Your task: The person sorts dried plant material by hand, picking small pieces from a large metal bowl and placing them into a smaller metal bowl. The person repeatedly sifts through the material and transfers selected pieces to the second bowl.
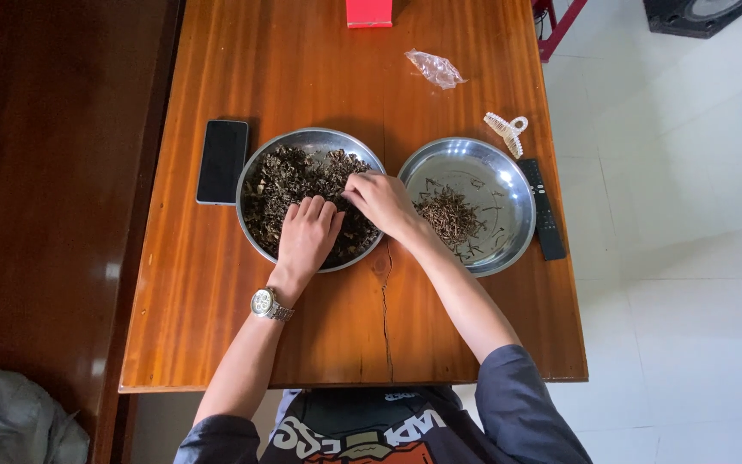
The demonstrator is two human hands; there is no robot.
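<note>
Two round steel dishes sit side by side on a wooden table (216, 326). The left dish (313, 136) is filled with dark dried leaves and bits (281, 180). My left hand (307, 236) lies flat on that pile, fingers together, a metal watch (268, 304) on its wrist. My right hand (380, 202) reaches into the same dish from the right, fingertips pinching into the pile; what it grips is hidden. The right dish (508, 185) holds a small heap of thin brown stems (450, 215).
A black phone (221, 161) lies left of the dishes, a black remote (543, 209) right of them. A white hair claw (508, 131), a crumpled clear bag (435, 69) and a red box (368, 12) are farther back. The table edge drops to white floor tiles on the right.
</note>
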